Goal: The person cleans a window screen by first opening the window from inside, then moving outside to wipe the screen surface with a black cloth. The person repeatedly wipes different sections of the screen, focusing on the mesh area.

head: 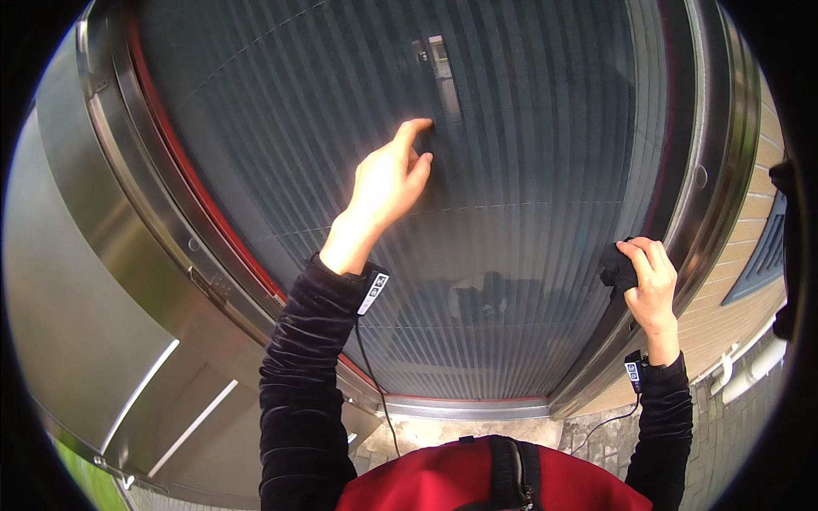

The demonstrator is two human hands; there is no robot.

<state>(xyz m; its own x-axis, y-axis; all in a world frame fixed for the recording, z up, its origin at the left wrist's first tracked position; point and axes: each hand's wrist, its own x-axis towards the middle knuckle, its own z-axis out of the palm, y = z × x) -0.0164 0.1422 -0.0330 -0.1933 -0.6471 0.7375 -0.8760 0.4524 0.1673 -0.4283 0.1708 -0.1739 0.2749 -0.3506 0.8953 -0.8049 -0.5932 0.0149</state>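
Before me stands a pleated mesh screen (511,160) in a doorway. My left hand (386,182) is raised in front of its middle. The index finger points at the mesh with the thumb apart, and whether the fingertip touches it is unclear. I see nothing in that hand; its other fingers are mostly hidden. At the right edge of the screen, my right hand (652,278) grips a crumpled black cloth (618,268). The cloth lies close to or against the metal door frame (693,211).
An open metal door (96,268) with a hinge (208,284) is on the left. Red edging (192,185) runs down the screen's left side. Below is a metal threshold (466,409). To the right are a tiled wall (709,281), a louvred vent (760,255) and white pipes (754,370).
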